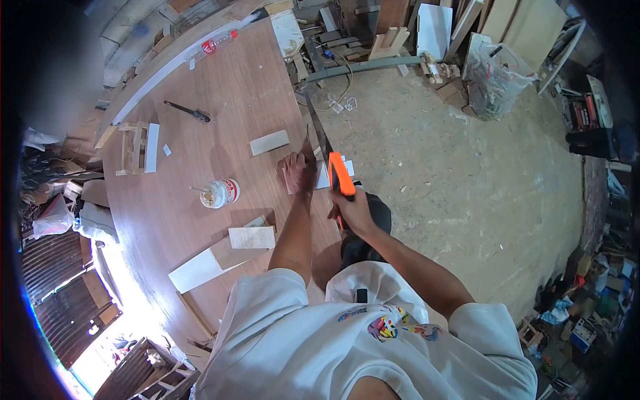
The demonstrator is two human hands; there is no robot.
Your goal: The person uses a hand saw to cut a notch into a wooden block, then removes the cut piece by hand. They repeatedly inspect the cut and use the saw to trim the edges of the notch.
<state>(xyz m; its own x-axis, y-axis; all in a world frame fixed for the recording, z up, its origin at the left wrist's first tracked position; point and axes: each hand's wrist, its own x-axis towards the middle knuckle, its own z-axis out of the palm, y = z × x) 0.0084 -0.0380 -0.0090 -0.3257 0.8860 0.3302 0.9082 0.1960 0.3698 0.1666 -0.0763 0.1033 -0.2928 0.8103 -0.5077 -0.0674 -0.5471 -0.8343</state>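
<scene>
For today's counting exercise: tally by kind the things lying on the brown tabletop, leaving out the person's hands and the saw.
Flat pale boards: 3
Jar: 1
Plastic bottle: 1
Dark hand tool: 1
Small wooden frame: 1
Total: 7

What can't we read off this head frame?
- Workpiece under the left hand: covered by the hand.
- Saw teeth and cut line: too small, blade seen edge-on.
- Right hand fingers: wrapped round the handle, hidden.
- Jar contents: too small.
- Upper left corner: blurred.
</scene>
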